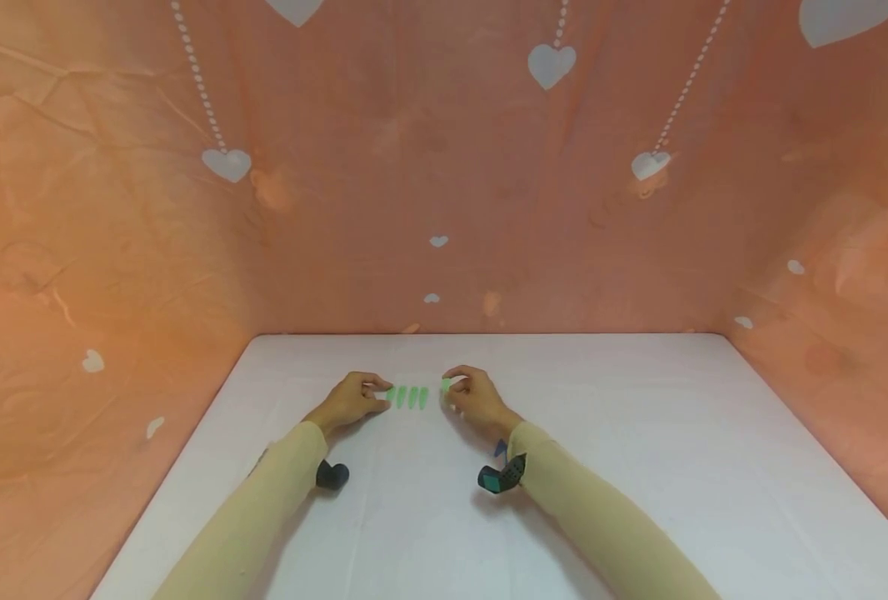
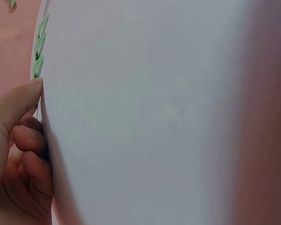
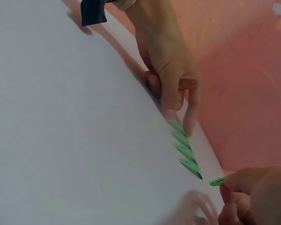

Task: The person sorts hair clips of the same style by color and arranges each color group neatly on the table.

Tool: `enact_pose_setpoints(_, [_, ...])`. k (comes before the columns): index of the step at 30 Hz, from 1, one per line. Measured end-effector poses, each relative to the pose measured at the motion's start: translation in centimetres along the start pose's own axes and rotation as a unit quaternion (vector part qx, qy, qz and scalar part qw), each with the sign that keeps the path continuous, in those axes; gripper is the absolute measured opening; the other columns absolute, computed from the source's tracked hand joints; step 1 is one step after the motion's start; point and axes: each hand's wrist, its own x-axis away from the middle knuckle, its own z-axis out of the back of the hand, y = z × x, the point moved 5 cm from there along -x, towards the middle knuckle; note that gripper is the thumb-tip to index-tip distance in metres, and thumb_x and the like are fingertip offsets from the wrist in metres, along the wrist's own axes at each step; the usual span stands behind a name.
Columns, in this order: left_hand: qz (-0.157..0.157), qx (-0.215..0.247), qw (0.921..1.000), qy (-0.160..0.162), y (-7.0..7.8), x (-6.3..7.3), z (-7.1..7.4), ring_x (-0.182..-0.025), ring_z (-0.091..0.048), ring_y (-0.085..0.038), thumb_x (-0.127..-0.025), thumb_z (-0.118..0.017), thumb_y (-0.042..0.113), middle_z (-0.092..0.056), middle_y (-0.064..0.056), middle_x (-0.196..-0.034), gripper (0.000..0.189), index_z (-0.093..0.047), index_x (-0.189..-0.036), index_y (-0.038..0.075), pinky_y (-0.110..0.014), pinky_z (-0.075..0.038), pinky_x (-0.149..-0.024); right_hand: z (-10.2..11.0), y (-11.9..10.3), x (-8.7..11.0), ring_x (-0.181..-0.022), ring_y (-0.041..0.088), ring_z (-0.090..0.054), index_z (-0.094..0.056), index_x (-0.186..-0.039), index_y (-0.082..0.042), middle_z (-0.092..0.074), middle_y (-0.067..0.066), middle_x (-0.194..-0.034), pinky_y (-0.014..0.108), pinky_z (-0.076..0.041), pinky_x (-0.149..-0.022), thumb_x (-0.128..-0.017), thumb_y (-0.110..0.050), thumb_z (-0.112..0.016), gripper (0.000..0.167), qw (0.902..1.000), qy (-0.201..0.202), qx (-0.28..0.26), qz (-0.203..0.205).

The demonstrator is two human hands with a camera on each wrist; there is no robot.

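Several small green teardrop-shaped pieces that look like snap hair clips (image 1: 412,397) lie side by side in a row on the white table. My left hand (image 1: 354,398) is at the row's left end, thumb and forefinger pinching the leftmost hair clip (image 1: 391,394). In the left wrist view, the thumb of the left hand (image 2: 18,126) covers most of that clip. Just right of the row, my right hand (image 1: 477,398) pinches another green hair clip (image 3: 217,181) by one end. Its other end points toward the row, with a small gap between.
The white table (image 1: 429,517) has its far edge a little beyond the hands. An orange cloth (image 1: 451,167) with white hearts hangs behind and at both sides. Dark wrist devices (image 1: 502,477) sit under both sleeved forearms.
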Motion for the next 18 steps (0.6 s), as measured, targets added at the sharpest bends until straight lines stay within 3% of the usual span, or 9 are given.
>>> enact_pose_setpoints(6, [0.001, 0.006, 1.0000, -0.003, 0.1, 0.0, 0.0, -0.060, -0.044, -0.010, -0.091, -0.073, 0.009, -0.052, 0.003, -0.066, 0.036, -0.067, -0.126, 0.004, -0.023, -0.038, -0.059, -1.1, 0.0, -0.6, -0.065, 0.010, -0.055, -0.060, -0.122, 0.006, -0.071, 0.015, -0.085, 0.022, -0.046, -0.056, -0.088, 0.007, -0.061, 0.034, 0.9999, 0.001, 0.011, -0.006])
enact_pose_setpoints(11, [0.002, 0.010, 0.9999, -0.002, 0.1, 0.1, 0.1, -0.060, -0.043, -0.009, -0.092, -0.072, 0.009, -0.051, 0.003, -0.066, 0.035, -0.067, -0.126, 0.004, -0.022, -0.037, -0.058, -1.6, -0.2, -0.9, -0.070, 0.008, -0.057, -0.063, -0.120, 0.006, -0.073, 0.017, -0.086, 0.020, -0.047, -0.064, -0.086, 0.007, -0.064, 0.033, 0.9995, 0.007, 0.032, 0.007])
enact_pose_setpoints(18, [-0.012, 0.014, 0.9998, -0.003, 0.2, 0.2, 0.0, -0.059, -0.043, -0.009, -0.091, -0.072, 0.007, -0.050, 0.004, -0.065, 0.036, -0.067, -0.126, 0.001, -0.022, -0.037, -0.058, -1.9, 0.0, -0.8, -0.070, 0.010, -0.054, -0.066, -0.116, 0.004, -0.068, 0.008, -0.081, 0.023, -0.046, -0.072, -0.085, 0.004, -0.068, 0.031, 0.9936, 0.029, 0.107, 0.021])
